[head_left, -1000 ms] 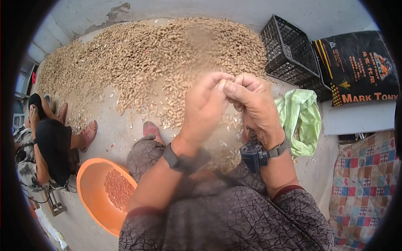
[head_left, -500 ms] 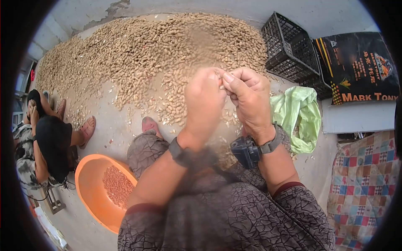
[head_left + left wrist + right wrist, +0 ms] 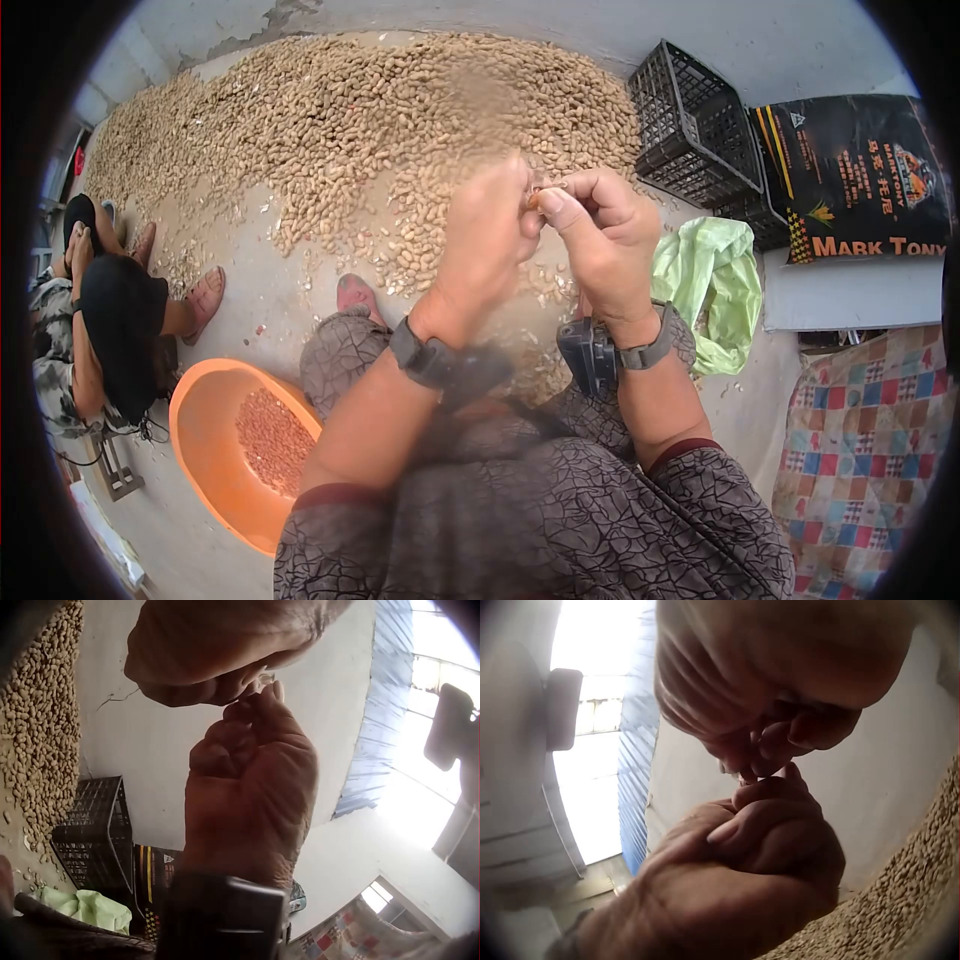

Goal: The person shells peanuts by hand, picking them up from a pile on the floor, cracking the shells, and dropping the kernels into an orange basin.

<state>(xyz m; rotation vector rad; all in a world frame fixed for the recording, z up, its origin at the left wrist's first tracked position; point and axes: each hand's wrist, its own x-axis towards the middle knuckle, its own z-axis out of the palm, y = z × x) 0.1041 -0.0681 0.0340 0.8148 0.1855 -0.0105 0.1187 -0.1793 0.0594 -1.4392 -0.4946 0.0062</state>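
Both hands meet in front of the chest, over the near edge of a big heap of unshelled peanuts [image 3: 400, 130]. Between the fingertips is a small peanut [image 3: 534, 199], with a reddish kernel and a pale bit of shell showing. My right hand [image 3: 612, 245] pinches it between thumb and curled forefinger. From the other side my left hand [image 3: 482, 240], slightly blurred, grips it with bent fingers. Both wrist views show the fingertips touching around the peanut, most of which they hide. To the left on the floor sits an orange basin [image 3: 205, 470] holding shelled red kernels [image 3: 275, 440].
A black plastic crate [image 3: 690, 130] stands at the back right, beside a black printed sack [image 3: 860, 180]. A green plastic bag [image 3: 715, 290] lies near the right knee. Another person [image 3: 115, 310] sits at the left. A patchwork cloth [image 3: 865, 450] hangs at the right.
The left hand has shifted slightly and turned at the fingertips. The right thumb has moved back a little, and more of the reddish kernel shows between the hands.
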